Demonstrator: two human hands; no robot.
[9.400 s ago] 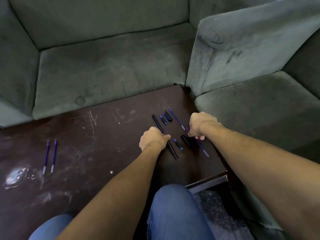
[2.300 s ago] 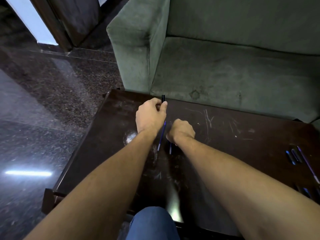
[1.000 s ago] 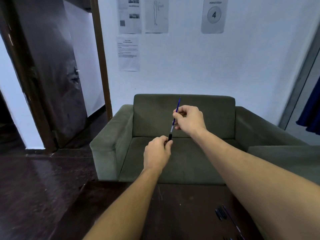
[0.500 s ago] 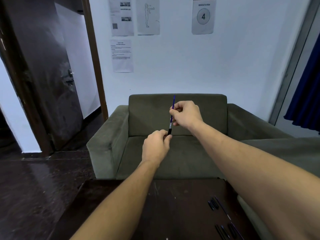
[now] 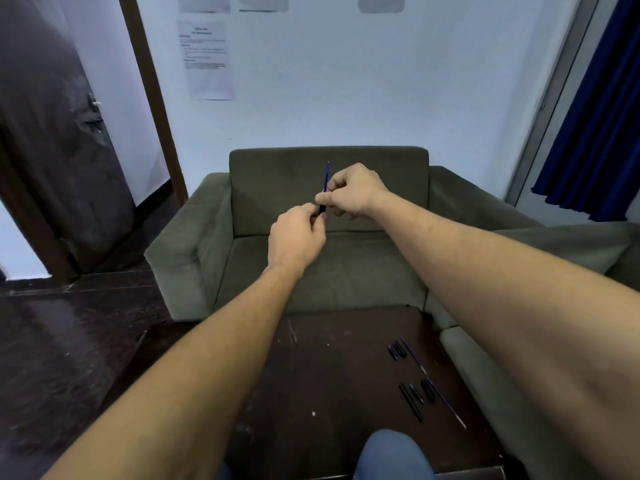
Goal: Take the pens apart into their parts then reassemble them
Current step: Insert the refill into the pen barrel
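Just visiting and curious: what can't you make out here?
Head view:
Where the blue refill meets the black barrel: the left hand and right hand cover the joint.
Pen parts on the table: too small to identify.
Wall notice: print blurred; papers above cut by top edge.

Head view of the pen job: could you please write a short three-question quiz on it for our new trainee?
1. True or false: the right hand pinches a thin blue pen refill that points upward.
2. The loose dark pen parts lie toward which side of the dark wooden table, as the person sees it? A left; B right; C middle.
3. What does the left hand grip?
Key: 1 true; 2 B; 3 a black pen part at the refill's lower end.
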